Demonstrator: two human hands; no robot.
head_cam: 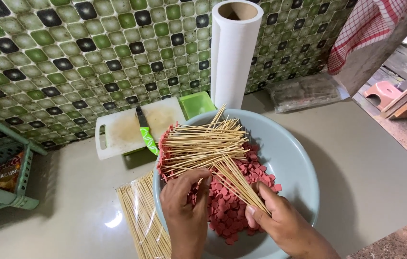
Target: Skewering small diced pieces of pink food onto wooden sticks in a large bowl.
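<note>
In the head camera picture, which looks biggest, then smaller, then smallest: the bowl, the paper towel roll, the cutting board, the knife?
1. Grey bowl
2. Paper towel roll and white cutting board: look similar, and the roll stands farther back, so unranked
3. Green-handled knife

Wood, plastic, tile and paper on a smooth kitchen counter

The skewers point(203, 144) are pale, matt bamboo-like wood; the basin point(294, 163) is smooth grey-blue plastic with a soft sheen; the sausage slices point(227, 206) look moist and pinkish-red; the cutting board point(122, 127) is white plastic, stained and dull; the knife point(145, 129) has a dark blade and glossy green plastic handle; the wall tiles point(69, 57) are glazed and shiny; the paper towel roll point(232, 57) is matt white paper on a cardboard core; the checked cloth point(366, 26) is woven; the counter point(366, 163) is smooth, faintly reflective
</note>
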